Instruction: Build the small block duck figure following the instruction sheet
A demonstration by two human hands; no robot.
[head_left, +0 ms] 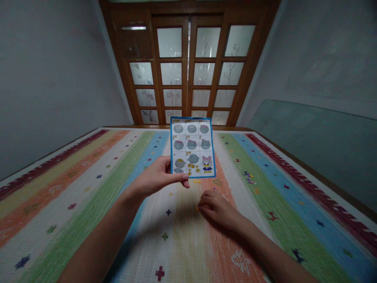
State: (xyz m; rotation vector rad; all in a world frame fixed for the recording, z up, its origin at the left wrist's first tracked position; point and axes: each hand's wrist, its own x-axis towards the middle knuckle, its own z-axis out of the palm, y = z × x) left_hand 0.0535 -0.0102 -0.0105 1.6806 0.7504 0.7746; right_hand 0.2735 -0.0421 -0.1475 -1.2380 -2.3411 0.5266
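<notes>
My left hand (160, 179) holds an instruction sheet (193, 147) upright by its lower left corner, thumb in front and fingers behind. The sheet has a blue border and a grid of building-step pictures, with a figure wearing a pink bow at the lower right. My right hand (216, 206) rests low over the tablecloth, its fingers closed at a small orange-yellow piece (197, 208) that shows at the fingertips. Just below the sheet's bottom edge lie small yellow pieces (197, 181). A tiny purple piece (215, 189) sits by the right knuckles.
A striped, patterned tablecloth (97, 204) covers the table. Several small coloured pieces (249, 179) lie on its green stripe, right of my right hand. Beyond the far edge stand wooden doors with glass panes (172, 73). A pale glass-like panel (312, 129) is at the right.
</notes>
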